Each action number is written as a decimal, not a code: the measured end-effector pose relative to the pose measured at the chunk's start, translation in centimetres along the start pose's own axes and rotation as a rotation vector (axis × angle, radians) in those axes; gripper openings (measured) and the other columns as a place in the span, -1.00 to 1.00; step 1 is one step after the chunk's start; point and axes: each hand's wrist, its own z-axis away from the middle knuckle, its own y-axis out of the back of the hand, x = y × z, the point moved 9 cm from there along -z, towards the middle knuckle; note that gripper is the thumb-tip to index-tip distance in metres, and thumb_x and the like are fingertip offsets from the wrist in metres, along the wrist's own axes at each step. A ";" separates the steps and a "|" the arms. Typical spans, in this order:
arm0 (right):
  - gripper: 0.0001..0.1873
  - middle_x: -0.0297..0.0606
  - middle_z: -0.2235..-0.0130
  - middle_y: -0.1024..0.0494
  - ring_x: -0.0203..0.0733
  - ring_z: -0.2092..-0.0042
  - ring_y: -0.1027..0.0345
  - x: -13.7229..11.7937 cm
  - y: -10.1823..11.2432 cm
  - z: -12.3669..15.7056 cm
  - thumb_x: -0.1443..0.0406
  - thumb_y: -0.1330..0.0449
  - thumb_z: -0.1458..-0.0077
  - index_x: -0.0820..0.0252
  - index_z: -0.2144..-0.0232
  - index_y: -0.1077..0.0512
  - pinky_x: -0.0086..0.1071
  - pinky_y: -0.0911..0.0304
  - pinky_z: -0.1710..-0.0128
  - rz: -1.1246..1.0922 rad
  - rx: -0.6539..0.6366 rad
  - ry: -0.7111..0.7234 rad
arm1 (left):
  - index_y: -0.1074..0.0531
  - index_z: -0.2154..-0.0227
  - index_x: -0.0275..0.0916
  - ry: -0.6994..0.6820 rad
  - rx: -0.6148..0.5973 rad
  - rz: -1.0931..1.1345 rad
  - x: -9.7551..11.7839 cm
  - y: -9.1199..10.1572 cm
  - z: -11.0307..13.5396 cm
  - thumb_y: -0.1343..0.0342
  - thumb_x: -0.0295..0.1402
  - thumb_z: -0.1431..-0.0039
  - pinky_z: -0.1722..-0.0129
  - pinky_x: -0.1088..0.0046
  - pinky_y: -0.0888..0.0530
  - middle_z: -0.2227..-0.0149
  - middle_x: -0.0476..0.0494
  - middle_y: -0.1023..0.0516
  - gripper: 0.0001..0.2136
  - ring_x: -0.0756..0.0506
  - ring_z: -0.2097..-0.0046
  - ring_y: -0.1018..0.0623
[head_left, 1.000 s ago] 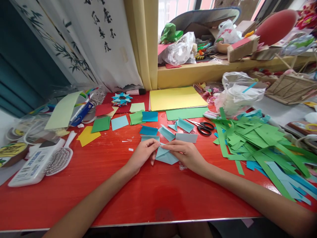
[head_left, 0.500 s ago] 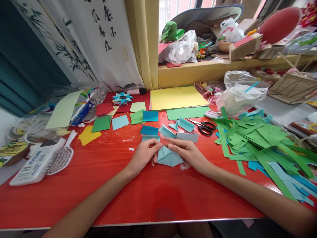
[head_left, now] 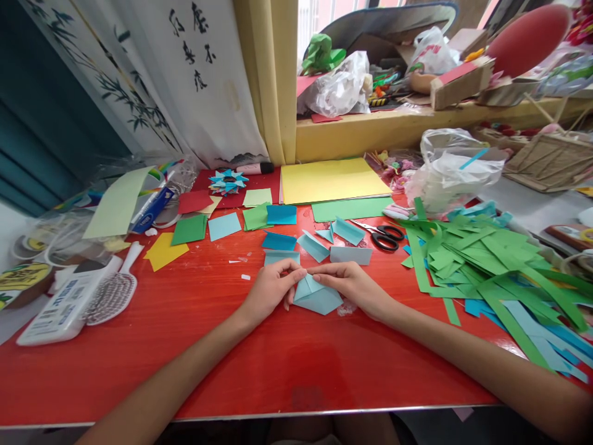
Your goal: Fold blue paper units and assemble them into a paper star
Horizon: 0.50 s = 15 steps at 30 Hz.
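Note:
A light blue folded paper [head_left: 317,298] lies on the red table [head_left: 259,364] between my two hands. My left hand [head_left: 271,287] pinches its upper left corner with the fingers pressed together. My right hand [head_left: 354,284] presses on its upper right side, fingers curled onto the fold. The fingertips of both hands meet at the top of the paper. Several other folded blue pieces [head_left: 319,242] lie just beyond my hands.
Black-handled scissors [head_left: 382,235] lie behind my right hand. A heap of green and blue paper strips [head_left: 491,272] fills the right. Yellow paper sheets [head_left: 331,180], coloured squares [head_left: 222,225], a blue paper star [head_left: 227,182], a hairbrush [head_left: 113,290] and a calculator [head_left: 60,312] sit at left and back.
Both hands have stayed on the blue paper and pressed its top flaps inward; the fingertips now meet at the top fold. The view shifted slightly.

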 end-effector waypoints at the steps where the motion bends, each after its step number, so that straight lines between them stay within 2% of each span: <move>1: -0.66 -0.28 0.32 -0.49 -0.28 0.36 -0.30 0.0 0.0 0.0 0.18 -0.07 -0.01 0.19 0.19 -0.45 -0.47 -0.19 0.48 0.001 0.001 0.004 | -0.32 0.48 -0.26 -0.003 0.000 -0.002 0.0 0.0 0.0 0.05 -0.16 -0.08 0.69 0.60 -0.26 0.78 0.11 -0.24 -0.75 0.09 0.73 -0.24; 4: -0.66 -0.26 0.33 -0.48 -0.28 0.36 -0.29 -0.1 0.0 0.0 0.17 -0.06 -0.01 0.22 0.22 -0.45 -0.48 -0.18 0.48 0.026 0.011 0.013 | -0.31 0.50 -0.26 -0.005 -0.002 -0.012 0.0 0.0 0.0 0.05 -0.16 -0.09 0.68 0.60 -0.27 0.77 0.11 -0.25 -0.75 0.09 0.73 -0.26; 11: -0.68 -0.29 0.44 -0.43 -0.37 0.51 -0.22 -0.1 0.1 0.2 0.12 -0.06 0.00 0.25 0.38 -0.44 -0.51 -0.10 0.60 0.141 0.038 0.000 | -0.30 0.51 -0.25 -0.004 -0.007 -0.007 -0.1 -0.1 0.0 0.04 -0.18 -0.08 0.69 0.60 -0.29 0.77 0.11 -0.25 -0.76 0.09 0.73 -0.26; 15: -0.70 -0.33 0.52 -0.38 -0.39 0.57 -0.17 0.0 0.3 0.3 0.12 -0.04 -0.01 0.25 0.42 -0.41 -0.51 -0.07 0.64 0.175 0.054 -0.006 | -0.28 0.49 -0.26 0.019 -0.086 0.043 -0.3 -0.7 -0.1 0.01 -0.20 -0.07 0.70 0.61 -0.30 0.74 0.11 -0.28 -0.79 0.08 0.71 -0.29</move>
